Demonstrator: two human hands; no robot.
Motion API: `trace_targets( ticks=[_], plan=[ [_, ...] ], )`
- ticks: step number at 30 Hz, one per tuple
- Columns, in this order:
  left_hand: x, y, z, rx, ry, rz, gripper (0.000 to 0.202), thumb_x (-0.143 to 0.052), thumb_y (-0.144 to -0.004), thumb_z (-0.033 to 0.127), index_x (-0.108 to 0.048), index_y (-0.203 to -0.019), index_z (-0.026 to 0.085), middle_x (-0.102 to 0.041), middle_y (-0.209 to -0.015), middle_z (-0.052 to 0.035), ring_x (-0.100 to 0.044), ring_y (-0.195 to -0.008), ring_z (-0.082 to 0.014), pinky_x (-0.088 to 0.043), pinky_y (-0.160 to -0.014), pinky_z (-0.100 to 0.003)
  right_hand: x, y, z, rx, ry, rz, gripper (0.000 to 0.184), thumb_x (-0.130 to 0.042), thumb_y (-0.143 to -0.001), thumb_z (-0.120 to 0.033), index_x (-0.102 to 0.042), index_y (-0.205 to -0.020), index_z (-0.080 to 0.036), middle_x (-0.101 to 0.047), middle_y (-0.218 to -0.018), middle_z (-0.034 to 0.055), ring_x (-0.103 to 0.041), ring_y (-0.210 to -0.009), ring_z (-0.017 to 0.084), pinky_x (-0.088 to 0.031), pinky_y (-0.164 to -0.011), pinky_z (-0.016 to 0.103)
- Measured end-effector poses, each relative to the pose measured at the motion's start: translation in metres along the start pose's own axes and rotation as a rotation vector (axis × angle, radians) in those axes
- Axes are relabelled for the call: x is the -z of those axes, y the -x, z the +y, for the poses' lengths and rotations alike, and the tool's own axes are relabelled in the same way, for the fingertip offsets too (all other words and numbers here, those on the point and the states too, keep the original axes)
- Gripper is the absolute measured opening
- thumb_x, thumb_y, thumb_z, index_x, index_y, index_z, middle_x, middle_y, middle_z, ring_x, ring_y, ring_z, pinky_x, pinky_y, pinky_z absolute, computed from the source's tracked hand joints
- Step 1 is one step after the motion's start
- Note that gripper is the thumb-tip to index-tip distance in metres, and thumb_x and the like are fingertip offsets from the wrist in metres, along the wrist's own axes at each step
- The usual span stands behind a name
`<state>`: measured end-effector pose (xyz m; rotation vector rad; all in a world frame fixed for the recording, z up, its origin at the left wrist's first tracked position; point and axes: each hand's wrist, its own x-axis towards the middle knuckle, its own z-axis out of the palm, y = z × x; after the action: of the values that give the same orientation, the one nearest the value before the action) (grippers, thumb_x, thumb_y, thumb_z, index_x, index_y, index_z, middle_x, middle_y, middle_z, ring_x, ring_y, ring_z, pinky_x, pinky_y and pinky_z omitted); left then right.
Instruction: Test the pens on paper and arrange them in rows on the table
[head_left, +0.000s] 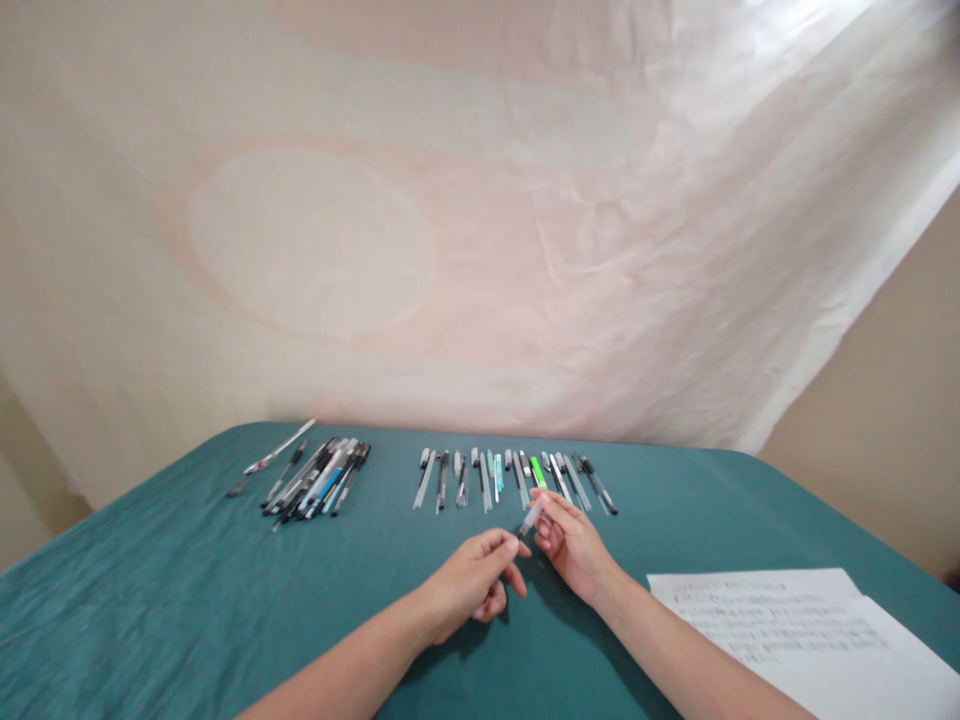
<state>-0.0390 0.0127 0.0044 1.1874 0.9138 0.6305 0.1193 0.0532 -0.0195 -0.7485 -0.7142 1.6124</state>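
Observation:
My left hand [472,583] and my right hand [574,545] meet over the middle of a teal tablecloth [150,600]. Between their fingertips they pinch a clear pen [531,517], tilted up to the right; the left thumb and forefinger close on its lower end, the right fingers on its upper part. Just beyond the hands lies a row of several pens [517,477], side by side. A heap of several more pens [315,480] lies to the far left.
Printed white sheets of paper [780,620] lie at the near right of the table. A pale, creased cloth backdrop [480,220] hangs behind the table's far edge.

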Motion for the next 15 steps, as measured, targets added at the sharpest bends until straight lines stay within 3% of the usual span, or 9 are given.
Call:
trace_targets(
  ticks=[6, 10, 15],
  plan=[
    [0.001, -0.003, -0.005, 0.015, -0.027, 0.017, 0.031, -0.040, -0.076, 0.048, -0.045, -0.083, 0.017, -0.055, -0.063, 0.0022, -0.043, -0.036, -0.0040, -0.027, -0.031, -0.014, -0.001, 0.000, -0.007, 0.012, 0.047, 0.024, 0.026, -0.069, -0.063, -0.031, -0.064, -0.086, -0.019, -0.055, -0.063, -0.0033, -0.042, -0.046, 0.005, -0.031, -0.039, 0.018],
    [0.000, -0.004, -0.003, 0.016, -0.011, 0.030, 0.026, -0.042, -0.075, 0.042, -0.046, -0.078, 0.017, -0.054, -0.061, 0.0019, -0.044, -0.038, -0.0045, -0.028, -0.031, -0.014, 0.002, -0.004, -0.025, 0.094, 0.146, 0.081, 0.030, -0.068, -0.063, -0.033, -0.063, -0.089, -0.019, -0.054, -0.062, -0.0030, -0.042, -0.047, 0.006, -0.032, -0.040, 0.018],
    [0.001, -0.003, -0.003, 0.009, 0.010, 0.035, 0.026, -0.043, -0.074, 0.042, -0.046, -0.077, 0.016, -0.054, -0.060, 0.0020, -0.043, -0.039, -0.0045, -0.027, -0.031, -0.014, 0.026, -0.021, -0.059, 0.220, 0.308, 0.144, 0.037, -0.065, -0.066, -0.038, -0.060, -0.097, -0.019, -0.055, -0.066, -0.0009, -0.042, -0.048, 0.006, -0.035, -0.041, 0.018]
  ],
)
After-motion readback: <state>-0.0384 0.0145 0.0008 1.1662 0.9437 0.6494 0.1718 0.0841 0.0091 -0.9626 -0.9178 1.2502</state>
